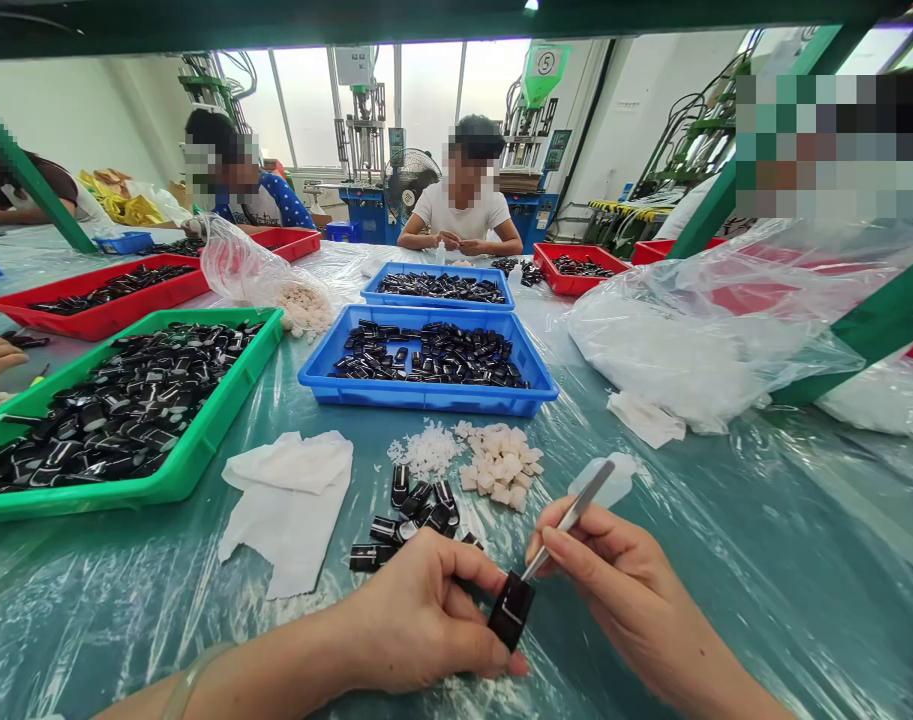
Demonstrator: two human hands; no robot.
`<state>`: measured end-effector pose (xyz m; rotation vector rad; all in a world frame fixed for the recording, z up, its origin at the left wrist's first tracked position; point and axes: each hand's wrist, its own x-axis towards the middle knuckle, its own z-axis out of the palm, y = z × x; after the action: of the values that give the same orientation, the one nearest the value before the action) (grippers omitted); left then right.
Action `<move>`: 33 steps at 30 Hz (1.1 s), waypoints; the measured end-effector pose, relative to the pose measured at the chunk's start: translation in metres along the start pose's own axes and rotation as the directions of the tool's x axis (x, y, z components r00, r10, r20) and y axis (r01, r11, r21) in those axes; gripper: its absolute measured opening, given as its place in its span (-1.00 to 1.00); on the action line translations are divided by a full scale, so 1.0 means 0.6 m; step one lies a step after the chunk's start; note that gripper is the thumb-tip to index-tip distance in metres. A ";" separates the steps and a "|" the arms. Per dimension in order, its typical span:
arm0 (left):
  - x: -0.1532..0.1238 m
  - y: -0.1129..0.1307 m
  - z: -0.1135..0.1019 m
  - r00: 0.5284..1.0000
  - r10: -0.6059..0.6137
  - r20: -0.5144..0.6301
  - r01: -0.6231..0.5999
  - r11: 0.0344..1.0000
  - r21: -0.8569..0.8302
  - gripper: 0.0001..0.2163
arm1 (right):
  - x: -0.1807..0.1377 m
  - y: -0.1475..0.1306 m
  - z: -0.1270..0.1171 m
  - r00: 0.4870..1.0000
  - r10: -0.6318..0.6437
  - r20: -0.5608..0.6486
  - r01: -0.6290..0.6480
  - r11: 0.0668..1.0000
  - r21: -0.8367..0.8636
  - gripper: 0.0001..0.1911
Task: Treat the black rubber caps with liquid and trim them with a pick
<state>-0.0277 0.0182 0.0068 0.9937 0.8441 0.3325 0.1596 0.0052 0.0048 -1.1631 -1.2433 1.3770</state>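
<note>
Between the thumb and fingers of my left hand (433,615) is a small black plastic part (511,612) with a pale line across its face. My right hand (628,580) pinches metal tweezers (587,497), held at a slant with the lower end at the top edge of the black part. Whether the tips grip anything there is hidden. Just beyond my left hand lies a loose cluster of similar black parts (418,505). Behind them are a heap of small translucent white pieces (426,450) and a pile of cream-coloured chunks (499,465).
A crumpled white cloth (291,510) lies left of the cluster. Blue trays (426,396) and a green tray (190,470) hold many black parts. A clear plastic bag (696,340) sits at right, near a slanted green post (868,345). Across the table a person (463,205) works.
</note>
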 end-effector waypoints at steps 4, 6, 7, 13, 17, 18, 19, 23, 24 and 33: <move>0.003 0.000 0.000 1.000 -0.001 0.000 0.001 1.000 -0.017 -0.72 | 0.000 -0.001 0.000 1.000 0.005 -0.001 -0.005 1.000 -0.019 -0.85; 0.003 0.001 0.001 1.000 -0.003 -0.002 0.003 1.000 -0.018 -0.73 | 0.000 -0.001 0.001 1.000 0.002 0.000 -0.002 1.000 -0.024 -0.84; 0.003 0.001 0.002 1.000 -0.006 -0.006 0.005 1.000 -0.016 -0.74 | 0.000 -0.001 0.001 1.000 -0.001 0.002 0.001 1.000 -0.024 -0.84; 0.000 0.001 0.002 1.000 -0.002 -0.002 0.002 1.000 0.010 -0.74 | 0.000 0.002 0.001 1.000 0.000 0.008 0.000 1.000 -0.030 -0.83; 0.002 0.000 -0.003 1.000 0.011 0.023 -0.011 1.000 0.011 -0.73 | 0.000 0.006 -0.001 1.000 0.002 0.016 -0.002 1.000 -0.026 -0.82; 0.002 -0.001 -0.004 1.000 0.012 0.024 -0.012 1.000 0.012 -0.72 | 0.000 0.006 -0.002 1.000 0.003 0.018 -0.003 1.000 -0.024 -0.82; 0.003 -0.001 -0.005 1.000 0.012 0.023 -0.012 1.000 0.013 -0.72 | 0.000 0.007 -0.002 1.000 0.006 0.019 -0.006 1.000 -0.023 -0.82; 0.002 0.000 -0.002 1.000 0.008 0.013 -0.008 1.000 0.015 -0.71 | 0.001 0.007 -0.002 1.000 0.001 0.019 -0.001 1.000 -0.027 -0.83; 0.001 0.001 -0.001 1.000 0.005 0.012 -0.005 1.000 0.016 -0.71 | 0.001 0.006 -0.002 1.000 -0.005 0.017 0.005 1.000 -0.029 -0.83; 0.003 -0.008 -0.006 0.999 0.041 0.028 -0.041 0.999 0.022 -0.76 | 0.003 -0.022 -0.014 0.988 -0.126 -0.085 0.118 0.989 -0.090 -0.84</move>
<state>-0.0299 0.0187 0.0009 1.0359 0.8052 0.3441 0.1679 0.0091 0.0175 -1.1742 -1.2968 1.1792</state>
